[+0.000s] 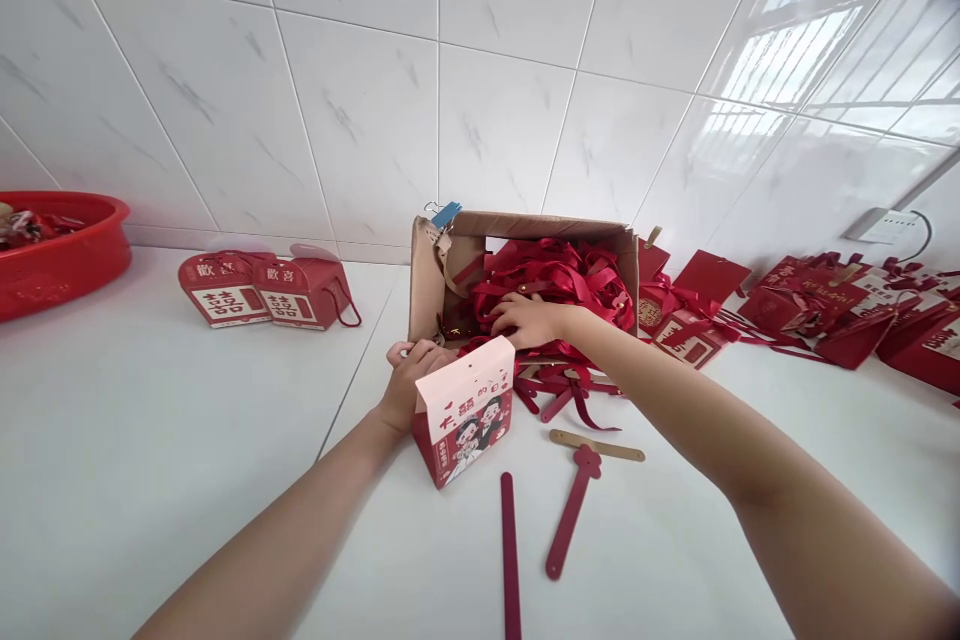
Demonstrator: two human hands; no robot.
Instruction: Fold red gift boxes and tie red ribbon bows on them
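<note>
A cardboard box (429,280) lies with its opening toward me, filled with a tangle of red ribbons (574,270). My right hand (529,318) reaches into its mouth, fingers spread and bent over the ribbons; nothing shows firmly gripped. At the box's lower left corner, my left hand (420,375) has its fingers curled around the cardboard edge. Part of that hand is hidden behind a pink and red gift box (469,420), which stands upright with a cartoon couple on its front. A blue binder clip (447,214) sits on the cardboard box's upper left corner.
Loose straps lie in front: a dark red strip (510,550), a flower-ended strap (570,520) and a tan strap (598,446). Two red gift boxes (300,292) stand left, near a red basin (67,265). More red boxes (817,310) crowd the right beside a power strip (883,225).
</note>
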